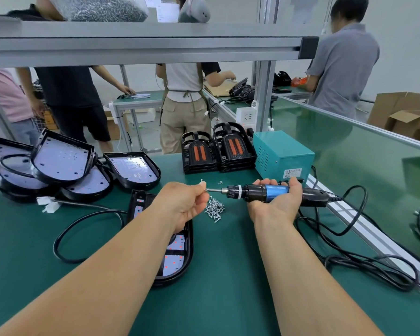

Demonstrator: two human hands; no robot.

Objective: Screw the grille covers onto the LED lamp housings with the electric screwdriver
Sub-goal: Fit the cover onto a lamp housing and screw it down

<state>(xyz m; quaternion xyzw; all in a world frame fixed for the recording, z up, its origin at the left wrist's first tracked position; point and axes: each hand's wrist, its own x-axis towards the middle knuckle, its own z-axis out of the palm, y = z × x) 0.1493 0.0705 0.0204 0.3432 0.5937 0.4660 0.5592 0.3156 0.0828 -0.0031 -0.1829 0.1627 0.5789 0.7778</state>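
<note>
Fingers [199,190] pinch screw [201,181] at screwdriver [264,192], screw pile [215,209] below, housing [177,259] beneath

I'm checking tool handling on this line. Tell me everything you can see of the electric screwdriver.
The electric screwdriver is a straight tool with a black plastic-looking body, a blue middle band, a pale knurled collar and a thin metal bit. It is held level above the green table, bit pointing left, near a pile of screws. The right hand grips it from below, palm up, fingers curled round the blue band. The left hand pinches the bit's tip. A black cord leaves its rear end.
</note>
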